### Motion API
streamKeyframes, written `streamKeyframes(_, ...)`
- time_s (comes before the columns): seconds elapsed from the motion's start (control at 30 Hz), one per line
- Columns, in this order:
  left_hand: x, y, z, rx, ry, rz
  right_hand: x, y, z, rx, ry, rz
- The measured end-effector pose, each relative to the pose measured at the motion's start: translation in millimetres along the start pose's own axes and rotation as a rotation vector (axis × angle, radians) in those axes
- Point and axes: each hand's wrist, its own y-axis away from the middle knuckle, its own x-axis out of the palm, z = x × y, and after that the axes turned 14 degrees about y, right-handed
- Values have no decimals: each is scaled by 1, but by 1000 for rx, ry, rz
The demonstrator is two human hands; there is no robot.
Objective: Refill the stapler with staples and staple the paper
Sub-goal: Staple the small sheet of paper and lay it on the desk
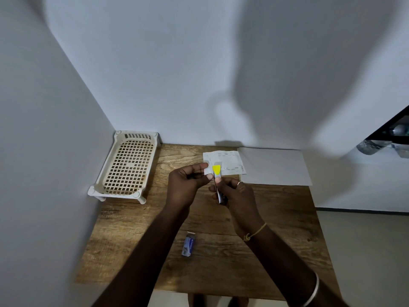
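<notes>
The stapler (218, 185) is held closed in the right hand (235, 196), its long axis running from six to twelve o'clock, yellow tip at twelve, where the paper (225, 166), pinched by the left hand (188, 181), lies above the desk (276, 218).

Single head cam, looks fwd and steeply down at wooden table (276, 218), corner walls behind.

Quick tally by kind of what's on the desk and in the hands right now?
Stapler, held in both hands: 1
Staple box: 1
Small printed paper slip: 1
Plain white sheet: 1
Perforated plastic tray: 1
Total: 5
</notes>
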Motion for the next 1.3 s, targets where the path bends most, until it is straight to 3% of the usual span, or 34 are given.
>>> streamKeyframes(0.57, 5, 0, 2, -144, 249, -44, -1, -4, 0, -27, 20, 1)
streamKeyframes(1.13, 11, 4, -4, -185, 287, 38, -5, -9, 0, -33, 108, -90)
streamKeyframes(1.3, 17, 4, -6, -150, 260, -15, -3, -7, 2, -44, 133, -99)
